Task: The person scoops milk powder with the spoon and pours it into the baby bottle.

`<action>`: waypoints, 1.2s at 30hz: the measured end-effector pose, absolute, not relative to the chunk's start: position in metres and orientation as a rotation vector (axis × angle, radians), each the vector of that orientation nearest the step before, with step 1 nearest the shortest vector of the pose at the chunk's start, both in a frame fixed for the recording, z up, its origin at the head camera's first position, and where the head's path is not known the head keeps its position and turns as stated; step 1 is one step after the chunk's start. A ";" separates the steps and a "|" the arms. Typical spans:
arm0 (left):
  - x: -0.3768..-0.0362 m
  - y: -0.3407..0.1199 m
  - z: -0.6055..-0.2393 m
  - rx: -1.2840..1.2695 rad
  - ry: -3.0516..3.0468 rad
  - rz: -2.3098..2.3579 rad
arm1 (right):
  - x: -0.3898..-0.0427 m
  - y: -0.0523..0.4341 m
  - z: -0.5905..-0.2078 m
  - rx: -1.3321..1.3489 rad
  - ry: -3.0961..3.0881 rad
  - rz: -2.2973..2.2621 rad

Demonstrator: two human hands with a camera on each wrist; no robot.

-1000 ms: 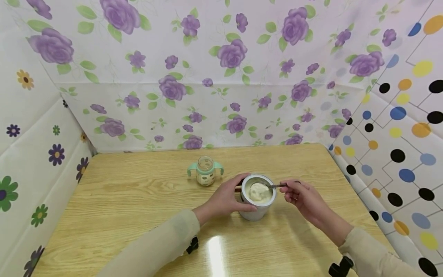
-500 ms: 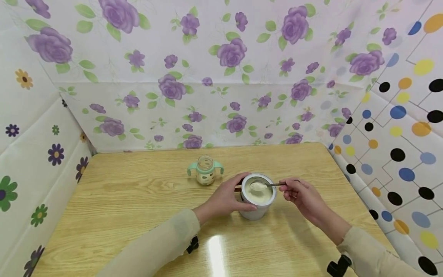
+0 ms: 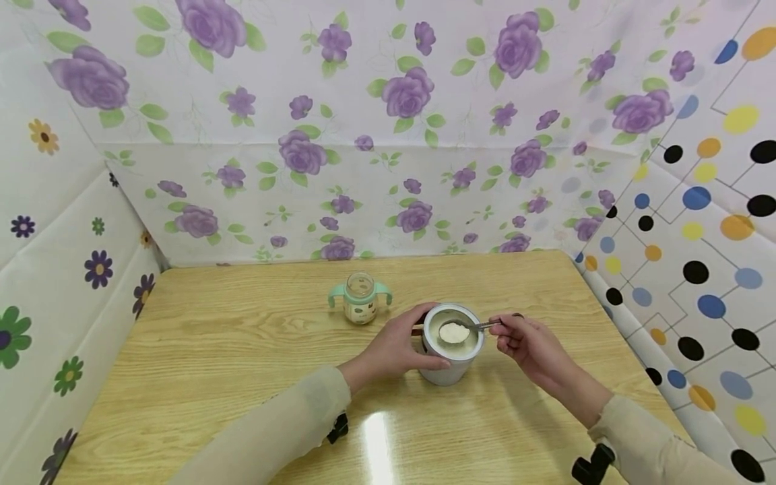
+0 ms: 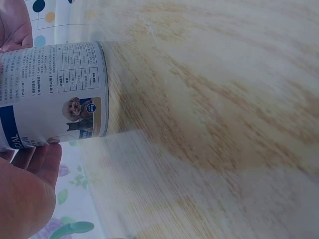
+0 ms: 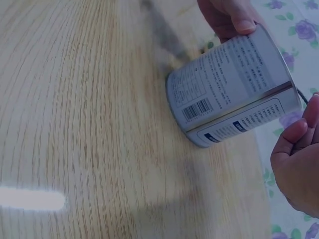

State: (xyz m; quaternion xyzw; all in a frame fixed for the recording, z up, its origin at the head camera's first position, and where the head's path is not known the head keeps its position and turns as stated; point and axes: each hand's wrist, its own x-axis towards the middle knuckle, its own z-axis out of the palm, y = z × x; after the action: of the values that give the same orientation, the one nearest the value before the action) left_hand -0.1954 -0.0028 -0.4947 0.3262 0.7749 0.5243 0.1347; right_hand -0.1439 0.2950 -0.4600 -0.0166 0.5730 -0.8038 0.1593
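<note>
Open powder can (image 3: 450,357), silver-grey, printed label with small text and barcode, upright on the table, near the front right of the handled bottle; pale powder inside; metal spoon (image 3: 462,330) heaped with powder, bowl level over the can's mouth, handle pointing right

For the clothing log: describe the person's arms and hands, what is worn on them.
Both arms wear long, pale beige sleeves reaching the wrists. The left hand and right hand are bare, with no rings or gloves visible. Small black mounts sit under each forearm, near the frame's lower edge.
</note>
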 end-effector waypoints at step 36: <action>-0.201 -0.018 -0.471 1.030 2.416 1.277 | -0.145 0.297 -0.462 0.027 1.609 -2.294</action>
State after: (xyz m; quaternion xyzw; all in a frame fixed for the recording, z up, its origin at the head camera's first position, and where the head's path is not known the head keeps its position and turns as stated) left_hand -0.2005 -0.0181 -0.4713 0.3506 0.8221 0.4348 0.1104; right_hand -0.1445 0.2966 -0.4618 0.0094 0.5658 -0.8070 0.1689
